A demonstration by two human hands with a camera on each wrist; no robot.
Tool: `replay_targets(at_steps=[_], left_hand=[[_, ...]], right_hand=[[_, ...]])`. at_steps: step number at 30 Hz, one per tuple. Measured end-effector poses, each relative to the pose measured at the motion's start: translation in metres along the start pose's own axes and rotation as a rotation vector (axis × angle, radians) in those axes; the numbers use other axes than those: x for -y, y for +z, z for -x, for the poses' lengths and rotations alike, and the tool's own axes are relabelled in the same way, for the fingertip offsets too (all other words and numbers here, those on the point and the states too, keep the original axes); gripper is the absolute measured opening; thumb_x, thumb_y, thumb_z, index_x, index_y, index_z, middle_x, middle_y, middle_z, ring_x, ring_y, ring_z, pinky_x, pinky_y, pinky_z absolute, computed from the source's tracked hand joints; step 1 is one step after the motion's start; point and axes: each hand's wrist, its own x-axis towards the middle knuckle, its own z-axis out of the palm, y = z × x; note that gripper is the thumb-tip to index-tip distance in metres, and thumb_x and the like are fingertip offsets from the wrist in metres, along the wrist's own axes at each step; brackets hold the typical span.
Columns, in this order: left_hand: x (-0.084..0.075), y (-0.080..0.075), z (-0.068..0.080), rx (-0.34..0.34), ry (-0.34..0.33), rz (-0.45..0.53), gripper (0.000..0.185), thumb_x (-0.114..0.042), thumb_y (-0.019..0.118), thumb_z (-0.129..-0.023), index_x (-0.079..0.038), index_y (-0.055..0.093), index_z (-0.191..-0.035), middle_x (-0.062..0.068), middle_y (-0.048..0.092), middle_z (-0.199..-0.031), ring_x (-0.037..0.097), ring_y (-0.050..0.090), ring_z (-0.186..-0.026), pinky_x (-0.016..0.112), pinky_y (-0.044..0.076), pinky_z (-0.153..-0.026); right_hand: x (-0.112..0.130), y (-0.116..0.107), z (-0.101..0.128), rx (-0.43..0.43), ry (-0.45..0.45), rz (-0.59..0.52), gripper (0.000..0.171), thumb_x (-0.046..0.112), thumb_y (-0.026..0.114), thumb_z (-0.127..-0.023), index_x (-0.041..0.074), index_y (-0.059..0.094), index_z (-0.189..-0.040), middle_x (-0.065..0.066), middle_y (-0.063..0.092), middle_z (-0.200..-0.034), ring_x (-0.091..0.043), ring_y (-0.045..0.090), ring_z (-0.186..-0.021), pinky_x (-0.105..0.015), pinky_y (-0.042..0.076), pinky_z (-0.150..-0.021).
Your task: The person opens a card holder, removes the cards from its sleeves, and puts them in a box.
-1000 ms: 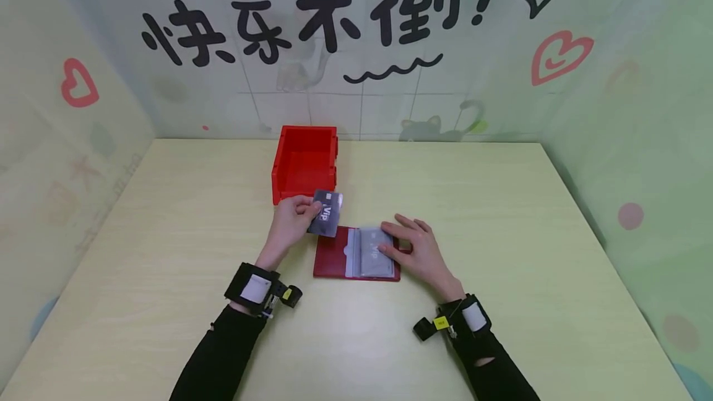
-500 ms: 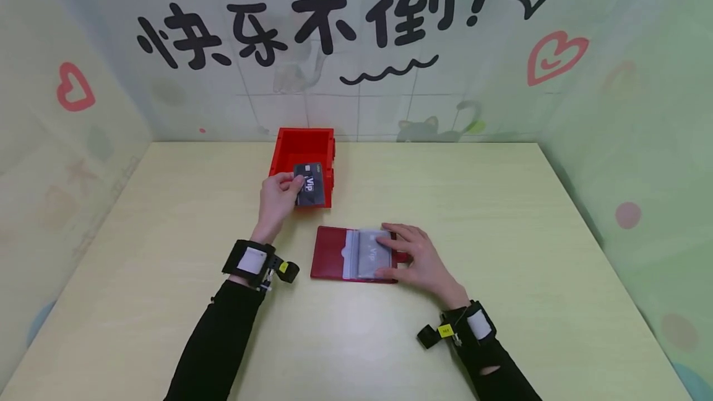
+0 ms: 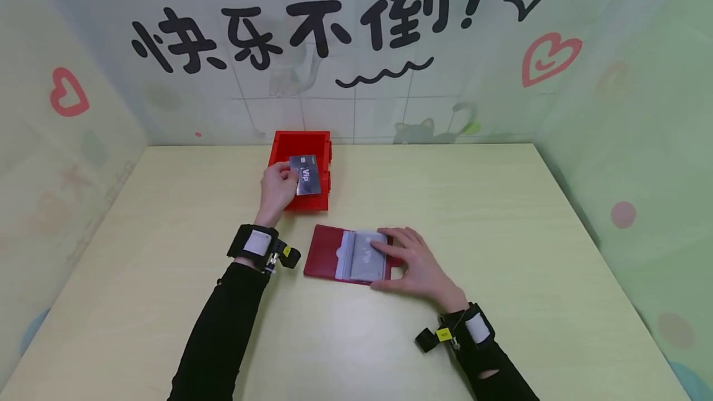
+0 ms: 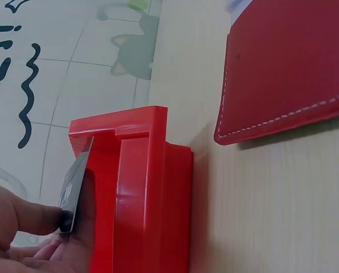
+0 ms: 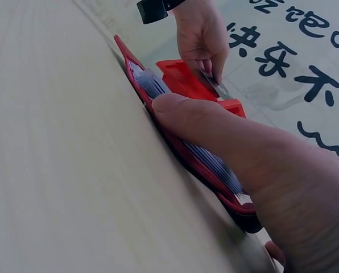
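**Card held over red bin; card holder pressed flat on table**

Pale wooden table (image 3: 501, 234) within decorated green walls. A dark VIP card (image 3: 307, 175) is held above the open red bin (image 3: 301, 203), pinched at its left edge by the left hand (image 3: 276, 185), thumb and fingers closed on it. Nearer the person, an open red card holder (image 3: 325, 254) lies flat just beside the bin. The right hand (image 3: 414, 265) rests on its clear sleeves (image 3: 364, 257), fingers extended, gripping nothing.
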Motion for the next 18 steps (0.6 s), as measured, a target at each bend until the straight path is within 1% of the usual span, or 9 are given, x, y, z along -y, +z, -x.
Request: replay_targets(at_steps=[3,5,12,15,18], left_hand=[[-0.001,0.002,-0.003,0.021,0.002,-0.024,0.048,-0.011,0.050,-0.104,0.001,0.042,-0.149,0.024,0.054,-0.142,0.035,0.054,-0.123,0.045,0.049,-0.109],[-0.001,0.003,-0.005,0.030,0.007,-0.047,0.051,-0.008,0.051,-0.103,0.001,0.039,-0.151,0.024,0.052,-0.143,0.036,0.052,-0.124,0.046,0.048,-0.109],[-0.001,0.009,-0.012,0.030,0.037,-0.167,0.052,-0.005,0.051,-0.101,0.002,0.038,-0.150,0.026,0.052,-0.142,0.039,0.052,-0.126,0.049,0.048,-0.109],[-0.002,0.013,-0.013,0.026,0.045,-0.212,0.051,-0.006,0.052,-0.101,0.002,0.038,-0.149,0.027,0.054,-0.140,0.039,0.054,-0.123,0.049,0.049,-0.108],[-0.001,0.016,-0.013,0.015,0.070,-0.257,0.051,-0.005,0.054,-0.099,0.002,0.039,-0.147,0.028,0.059,-0.132,0.039,0.058,-0.115,0.050,0.051,-0.103]], right_hand=[[0.001,0.000,0.000,-0.007,0.013,-0.016,0.076,0.048,0.085,-0.074,0.024,0.060,-0.141,-0.004,0.048,-0.151,-0.029,0.040,-0.139,-0.059,0.035,-0.114],[0.001,-0.001,-0.001,-0.007,0.021,-0.020,0.074,0.047,0.085,-0.074,0.025,0.061,-0.141,-0.004,0.047,-0.152,-0.029,0.039,-0.139,-0.059,0.036,-0.113],[0.000,-0.003,-0.002,-0.009,0.038,-0.053,0.074,0.046,0.086,-0.074,0.025,0.061,-0.140,-0.004,0.046,-0.153,-0.030,0.040,-0.140,-0.058,0.036,-0.114],[0.000,-0.004,-0.002,-0.008,0.036,-0.060,0.074,0.046,0.086,-0.074,0.025,0.061,-0.140,-0.003,0.046,-0.154,-0.030,0.040,-0.140,-0.058,0.036,-0.114],[0.000,-0.004,-0.002,-0.007,0.032,-0.065,0.074,0.045,0.086,-0.074,0.024,0.061,-0.140,-0.003,0.046,-0.155,-0.030,0.040,-0.140,-0.058,0.036,-0.114]])
